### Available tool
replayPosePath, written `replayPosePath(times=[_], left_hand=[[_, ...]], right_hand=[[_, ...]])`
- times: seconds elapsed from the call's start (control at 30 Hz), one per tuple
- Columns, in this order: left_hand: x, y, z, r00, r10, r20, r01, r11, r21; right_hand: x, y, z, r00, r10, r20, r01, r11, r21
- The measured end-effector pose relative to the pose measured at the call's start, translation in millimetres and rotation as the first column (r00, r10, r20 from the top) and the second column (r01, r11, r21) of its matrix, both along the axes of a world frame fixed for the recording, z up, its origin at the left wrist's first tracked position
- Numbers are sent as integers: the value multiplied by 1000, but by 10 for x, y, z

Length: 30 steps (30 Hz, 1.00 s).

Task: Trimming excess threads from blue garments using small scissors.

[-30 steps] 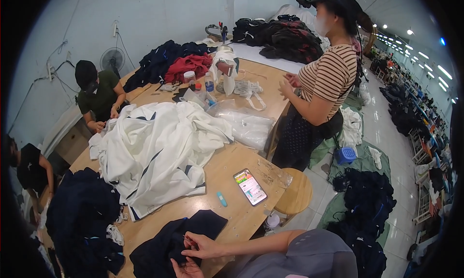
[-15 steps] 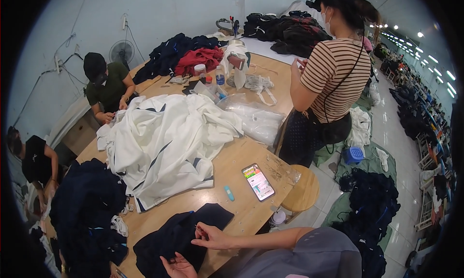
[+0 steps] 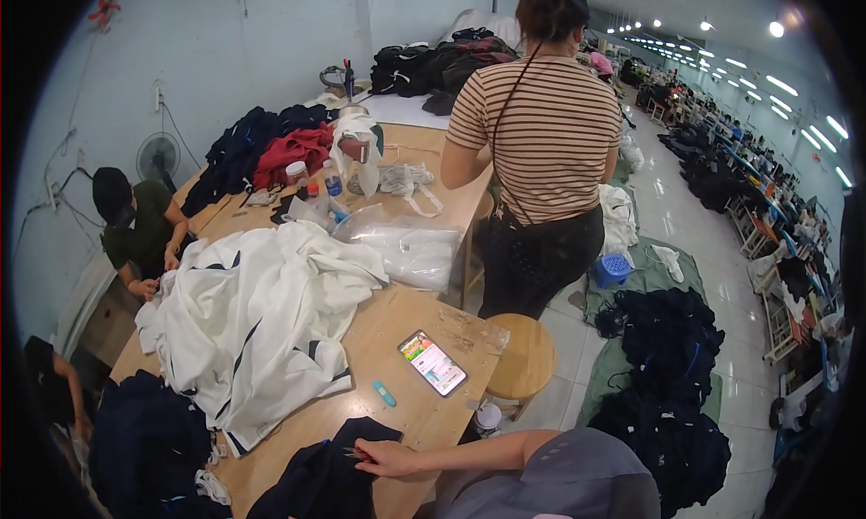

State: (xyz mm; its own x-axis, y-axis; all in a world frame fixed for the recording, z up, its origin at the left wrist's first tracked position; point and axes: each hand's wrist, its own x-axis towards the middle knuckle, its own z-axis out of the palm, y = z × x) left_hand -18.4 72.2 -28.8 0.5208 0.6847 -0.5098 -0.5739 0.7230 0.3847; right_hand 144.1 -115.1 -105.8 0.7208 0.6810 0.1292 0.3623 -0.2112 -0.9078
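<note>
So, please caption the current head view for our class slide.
The right hand holds a small tool over dark cloth, near a phone and heaped white fabric.

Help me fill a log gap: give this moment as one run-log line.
right hand: small tool held at navy cloth | left hand: out of view | phone: lit, on table

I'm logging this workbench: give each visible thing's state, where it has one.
Bare right hand: closed around small pointed tool
Dark navy cloth beneath: rumpled
Black rectangular smartphone: face up, lit
White fabric heap: crumpled
Round wooden stool: upright
Long white ceiling lights: on
Round grey fan: spinning unclear
</note>
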Motion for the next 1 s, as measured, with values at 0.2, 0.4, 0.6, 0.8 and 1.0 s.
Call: replayPosePath(times=[0.2,0.4,0.6,0.8,1.0], left_hand=[[169,-191,366,996,72,61,-79,989,122],[171,-295,83,992,-57,117,58,998,-1],[77,-663,-79,970,-229,-77,221,970,-105],[132,-1265,-36,665,-733,-142,626,651,-428],[986,-1971,132,-1,-951,-308,986,-52,156]], right_hand=[[-33,-166,-234,1000,-11,13,12,996,-87],[-47,-56,-131,991,-119,-68,124,989,77],[-27,461,466,990,61,-128,-11,932,362],[-111,925,1243,953,299,46,-270,768,581],[-768,1561,2224,690,722,53,-608,539,583]])
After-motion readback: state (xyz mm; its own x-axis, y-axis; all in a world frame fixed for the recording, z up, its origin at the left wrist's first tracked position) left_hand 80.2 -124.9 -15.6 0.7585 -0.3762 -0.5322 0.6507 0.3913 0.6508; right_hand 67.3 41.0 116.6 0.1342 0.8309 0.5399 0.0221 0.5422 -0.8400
